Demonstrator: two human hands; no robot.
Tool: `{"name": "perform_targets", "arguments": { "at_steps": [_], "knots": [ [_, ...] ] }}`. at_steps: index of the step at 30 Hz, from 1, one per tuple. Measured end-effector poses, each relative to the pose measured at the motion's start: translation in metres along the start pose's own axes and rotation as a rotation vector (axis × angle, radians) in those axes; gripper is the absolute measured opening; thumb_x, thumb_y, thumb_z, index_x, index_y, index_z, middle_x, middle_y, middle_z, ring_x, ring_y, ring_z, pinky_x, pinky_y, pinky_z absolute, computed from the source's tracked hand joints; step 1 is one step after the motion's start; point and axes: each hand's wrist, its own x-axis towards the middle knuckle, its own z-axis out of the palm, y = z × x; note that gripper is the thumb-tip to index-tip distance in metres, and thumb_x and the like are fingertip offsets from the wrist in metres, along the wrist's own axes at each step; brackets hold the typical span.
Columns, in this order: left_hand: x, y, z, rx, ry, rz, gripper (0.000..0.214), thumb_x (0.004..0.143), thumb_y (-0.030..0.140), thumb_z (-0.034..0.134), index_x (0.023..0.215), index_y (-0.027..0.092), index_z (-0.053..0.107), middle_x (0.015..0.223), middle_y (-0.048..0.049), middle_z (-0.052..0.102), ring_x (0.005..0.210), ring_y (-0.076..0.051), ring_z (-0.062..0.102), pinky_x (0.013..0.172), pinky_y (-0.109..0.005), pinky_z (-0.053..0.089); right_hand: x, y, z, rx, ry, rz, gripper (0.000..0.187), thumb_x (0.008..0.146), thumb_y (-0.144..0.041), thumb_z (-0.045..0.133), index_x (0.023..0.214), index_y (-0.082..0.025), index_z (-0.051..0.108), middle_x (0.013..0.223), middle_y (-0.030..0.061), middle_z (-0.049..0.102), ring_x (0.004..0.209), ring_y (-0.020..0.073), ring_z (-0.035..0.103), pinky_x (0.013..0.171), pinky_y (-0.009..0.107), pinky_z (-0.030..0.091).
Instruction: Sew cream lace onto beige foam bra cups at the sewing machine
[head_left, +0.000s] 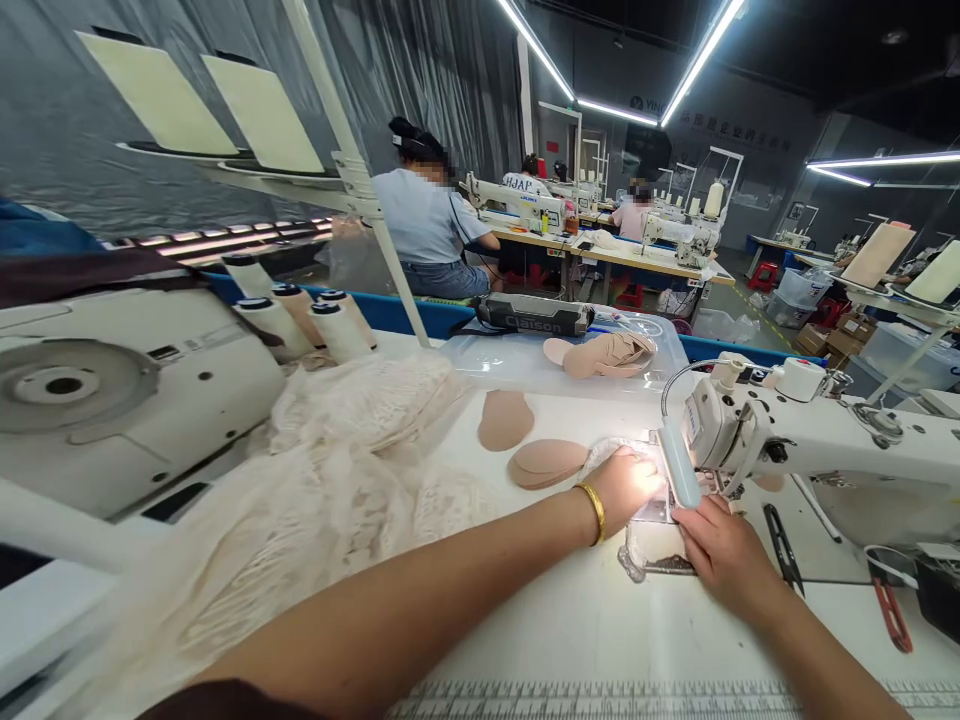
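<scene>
My left hand (pixel 628 490), with a gold bangle (pixel 594 512) at the wrist, has its fingers bent closed on a piece of white lace fabric (pixel 611 449) beside the needle area of a white sewing machine (pixel 817 430). The lamp's glare washes out its fingertips. Close to the needle plate (pixel 660 512), my right hand (pixel 726 548) holds its thumb and fingers together; what lies between them is hidden. A pale lamp head (pixel 679 465) hangs between the hands. Left of them lie beige oval pads (pixel 547 464) and another beige pad (pixel 506 420).
Cream lace fabric (pixel 352 500) heaps on the left. Black thread snips (pixel 783 550) and a red-handled tool (pixel 891 610) lie at right. More beige pads (pixel 604 355) rest on a clear plastic lid (pixel 487 362). Thread cones (pixel 270 325) stand behind. A co-worker (pixel 431 215) sits ahead.
</scene>
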Motion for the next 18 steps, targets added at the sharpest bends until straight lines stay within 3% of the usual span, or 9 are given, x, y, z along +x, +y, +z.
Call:
{"name": "perform_targets", "arguments": {
  "at_steps": [5, 7, 9, 10, 11, 12, 14, 16, 18],
  "knots": [
    [-0.036, 0.023, -0.045, -0.195, 0.04, 0.014, 0.023, 0.089, 0.006, 0.057, 0.104, 0.02, 0.067, 0.094, -0.0051, 0.074, 0.089, -0.019, 0.068, 0.09, -0.033, 0.049, 0.004, -0.029, -0.002, 0.617, -0.011, 0.395, 0.024, 0.105, -0.04, 0.049, 0.12, -0.026, 0.06, 0.09, 0.0029, 0.068, 0.079, 0.0212, 0.063, 0.073, 0.034, 0.051],
    [-0.063, 0.053, -0.059, -0.59, 0.15, -0.087, 0.02, 0.095, 0.021, 0.06, 0.112, 0.022, 0.069, 0.112, -0.0087, 0.075, 0.106, -0.023, 0.068, 0.101, -0.039, 0.048, 0.01, -0.046, -0.001, 0.951, 0.005, 0.562, 0.037, 0.1, -0.047, 0.057, 0.129, -0.025, 0.052, 0.083, -0.0011, 0.065, 0.074, 0.0192, 0.062, 0.068, 0.031, 0.051],
    [-0.085, 0.087, -0.065, -1.104, 0.066, -0.355, 0.032, 0.086, 0.044, 0.078, 0.11, 0.024, 0.072, 0.112, -0.0089, 0.075, 0.104, -0.026, 0.07, 0.092, -0.037, 0.053, 0.014, -0.065, 0.001, 1.156, 0.092, 0.654, 0.049, 0.095, -0.049, 0.066, 0.133, -0.024, 0.048, 0.076, -0.0053, 0.059, 0.07, 0.0171, 0.06, 0.066, 0.029, 0.05],
    [-0.093, 0.101, -0.065, -1.421, -0.057, -0.521, 0.035, 0.088, 0.052, 0.075, 0.107, 0.023, 0.072, 0.103, -0.0089, 0.076, 0.096, -0.025, 0.072, 0.084, -0.035, 0.056, 0.013, -0.075, 0.004, 1.203, 0.145, 0.679, 0.054, 0.093, -0.049, 0.069, 0.135, -0.025, 0.046, 0.076, -0.0063, 0.058, 0.069, 0.0162, 0.059, 0.066, 0.028, 0.049],
    [-0.097, 0.113, -0.064, -1.687, -0.072, -0.72, 0.044, 0.085, 0.06, 0.075, 0.106, 0.022, 0.072, 0.099, -0.0093, 0.077, 0.092, -0.024, 0.073, 0.082, -0.034, 0.056, 0.011, -0.084, 0.007, 1.225, 0.196, 0.694, 0.057, 0.092, -0.047, 0.071, 0.138, -0.026, 0.045, 0.077, -0.0067, 0.057, 0.069, 0.0155, 0.058, 0.067, 0.027, 0.049],
    [-0.098, 0.121, -0.062, -1.883, -0.006, -0.892, 0.049, 0.082, 0.064, 0.077, 0.104, 0.02, 0.071, 0.097, -0.0091, 0.076, 0.09, -0.023, 0.073, 0.083, -0.033, 0.057, 0.006, -0.094, 0.01, 1.23, 0.232, 0.697, 0.06, 0.091, -0.046, 0.072, 0.141, -0.028, 0.044, 0.078, -0.0065, 0.057, 0.07, 0.0152, 0.057, 0.068, 0.027, 0.049],
    [-0.094, 0.124, -0.057, -2.07, 0.31, -1.111, 0.052, 0.073, 0.059, 0.087, 0.101, 0.018, 0.072, 0.099, -0.0089, 0.076, 0.093, -0.021, 0.072, 0.089, -0.032, 0.056, -0.007, -0.112, 0.017, 1.198, 0.257, 0.685, 0.057, 0.091, -0.046, 0.073, 0.14, -0.03, 0.049, 0.081, -0.0054, 0.057, 0.072, 0.0151, 0.056, 0.07, 0.027, 0.049],
    [-0.087, 0.118, -0.054, -2.063, 0.621, -1.166, 0.051, 0.062, 0.045, 0.097, 0.096, 0.017, 0.073, 0.098, -0.0066, 0.076, 0.092, -0.019, 0.07, 0.089, -0.029, 0.055, -0.02, -0.125, 0.021, 1.135, 0.232, 0.666, 0.047, 0.092, -0.049, 0.072, 0.133, -0.029, 0.06, 0.081, -0.0038, 0.058, 0.072, 0.0155, 0.055, 0.07, 0.027, 0.049],
    [-0.083, 0.112, -0.055, -2.033, 0.723, -1.148, 0.049, 0.056, 0.037, 0.101, 0.092, 0.017, 0.074, 0.093, -0.0039, 0.075, 0.086, -0.017, 0.069, 0.083, -0.028, 0.055, -0.027, -0.13, 0.019, 1.073, 0.182, 0.668, 0.043, 0.092, -0.053, 0.07, 0.128, -0.029, 0.067, 0.088, -0.0003, 0.064, 0.076, 0.0174, 0.058, 0.073, 0.028, 0.051]
  ]
}}
